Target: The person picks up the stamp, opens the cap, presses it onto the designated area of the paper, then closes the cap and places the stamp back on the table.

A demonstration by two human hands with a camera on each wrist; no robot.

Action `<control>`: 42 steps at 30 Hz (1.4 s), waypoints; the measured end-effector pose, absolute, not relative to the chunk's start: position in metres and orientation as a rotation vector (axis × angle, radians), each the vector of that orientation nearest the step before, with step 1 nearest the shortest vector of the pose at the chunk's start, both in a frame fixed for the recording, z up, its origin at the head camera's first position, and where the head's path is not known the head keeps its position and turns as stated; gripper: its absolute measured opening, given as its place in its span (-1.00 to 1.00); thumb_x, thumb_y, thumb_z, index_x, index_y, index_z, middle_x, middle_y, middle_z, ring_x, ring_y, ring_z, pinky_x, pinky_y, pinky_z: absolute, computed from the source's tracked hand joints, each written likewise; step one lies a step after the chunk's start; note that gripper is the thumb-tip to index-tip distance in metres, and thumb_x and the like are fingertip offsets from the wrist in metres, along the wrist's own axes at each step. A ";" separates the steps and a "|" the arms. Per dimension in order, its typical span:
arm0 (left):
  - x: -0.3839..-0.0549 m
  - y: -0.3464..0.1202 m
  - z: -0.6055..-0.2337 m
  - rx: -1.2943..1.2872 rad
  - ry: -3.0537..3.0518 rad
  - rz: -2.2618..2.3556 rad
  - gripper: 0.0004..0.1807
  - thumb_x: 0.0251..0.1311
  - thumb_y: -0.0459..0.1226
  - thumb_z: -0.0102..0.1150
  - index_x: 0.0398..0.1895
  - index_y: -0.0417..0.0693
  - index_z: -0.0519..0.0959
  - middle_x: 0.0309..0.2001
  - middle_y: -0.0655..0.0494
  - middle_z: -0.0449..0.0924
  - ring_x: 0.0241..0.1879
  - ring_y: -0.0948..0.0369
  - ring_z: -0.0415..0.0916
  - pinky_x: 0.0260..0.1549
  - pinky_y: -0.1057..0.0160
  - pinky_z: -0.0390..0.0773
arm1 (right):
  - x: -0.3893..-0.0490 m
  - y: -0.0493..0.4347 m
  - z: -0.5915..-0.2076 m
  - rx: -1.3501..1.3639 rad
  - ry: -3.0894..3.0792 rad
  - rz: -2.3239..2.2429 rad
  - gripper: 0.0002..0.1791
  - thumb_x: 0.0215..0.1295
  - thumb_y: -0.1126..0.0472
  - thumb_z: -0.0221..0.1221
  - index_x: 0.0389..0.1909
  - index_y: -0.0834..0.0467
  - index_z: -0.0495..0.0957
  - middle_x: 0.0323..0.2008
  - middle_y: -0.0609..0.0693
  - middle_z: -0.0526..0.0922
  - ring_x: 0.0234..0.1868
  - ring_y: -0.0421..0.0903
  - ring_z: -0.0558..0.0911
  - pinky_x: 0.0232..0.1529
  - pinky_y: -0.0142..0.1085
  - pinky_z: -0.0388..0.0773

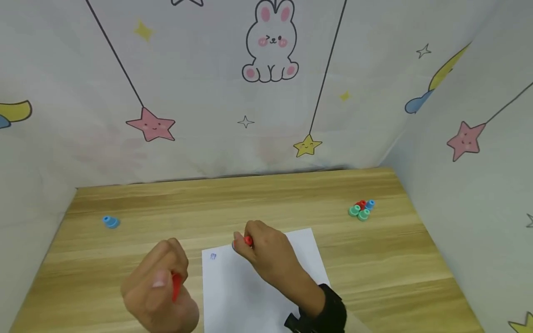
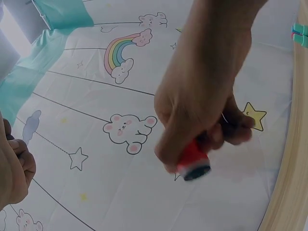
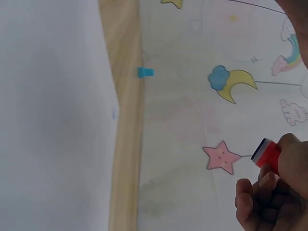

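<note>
Red stamper [image 1: 248, 240] pinched in my right hand [image 1: 270, 253], over the paper [image 1: 245, 296].
My left hand [image 1: 156, 291], near and left, curls closed round a red piece [image 1: 176, 286]; my right arm [image 1: 306, 289] slants in from near right.

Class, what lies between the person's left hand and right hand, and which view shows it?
The head view shows it: beside the left hand, a strip of wooden table; then, toward the right hand, white paper with a small blue mark.
</note>
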State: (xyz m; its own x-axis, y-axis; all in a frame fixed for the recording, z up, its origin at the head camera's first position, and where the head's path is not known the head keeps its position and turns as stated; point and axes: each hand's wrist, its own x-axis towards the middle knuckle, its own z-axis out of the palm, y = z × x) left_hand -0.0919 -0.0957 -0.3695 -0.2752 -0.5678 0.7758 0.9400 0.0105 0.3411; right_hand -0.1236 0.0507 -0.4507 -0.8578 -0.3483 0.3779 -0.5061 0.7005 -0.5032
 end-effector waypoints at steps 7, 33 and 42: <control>-0.090 -0.098 -0.366 -0.452 -1.087 -1.548 -0.45 0.29 -0.47 -0.21 -0.89 -0.18 -0.04 -0.76 0.13 -0.09 -0.69 0.35 -0.13 -0.55 0.56 -0.14 | -0.138 0.022 -0.471 0.858 -2.766 0.535 -0.60 0.53 -0.08 0.21 -0.48 0.03 0.44 -0.59 -0.19 0.31 -0.61 -0.33 0.25 -0.66 -0.55 0.12; -0.084 -0.106 -0.361 -0.454 -1.050 -1.528 -0.45 0.25 -0.46 -0.17 -0.89 -0.17 -0.05 -0.76 0.12 -0.09 -0.68 0.36 -0.15 -0.53 0.55 -0.14 | -0.143 -0.012 -0.515 1.069 -2.721 -0.193 -0.74 0.52 -0.02 0.28 -0.33 0.05 0.66 -0.43 -0.07 0.61 -0.48 -0.25 0.58 -0.60 -0.50 0.51; -0.083 -0.109 -0.360 -0.452 -1.077 -1.508 -0.44 0.28 -0.43 -0.12 -0.90 -0.19 -0.01 -0.77 0.12 -0.06 -0.69 0.35 -0.13 -0.55 0.53 -0.11 | -0.142 -0.017 -0.515 1.049 -2.828 0.024 -0.81 0.50 0.12 0.30 -0.35 0.09 0.66 -0.44 0.00 0.61 -0.54 -0.24 0.54 -0.66 -0.49 0.43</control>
State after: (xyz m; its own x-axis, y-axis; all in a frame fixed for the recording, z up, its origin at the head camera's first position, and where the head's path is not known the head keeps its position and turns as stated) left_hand -0.0827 -0.1087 -0.3600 -0.2560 -0.5682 0.7820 0.9241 0.0937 0.3706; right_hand -0.1422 -0.0174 -0.5154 -0.7514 -0.6485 0.1221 -0.6505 0.7590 0.0286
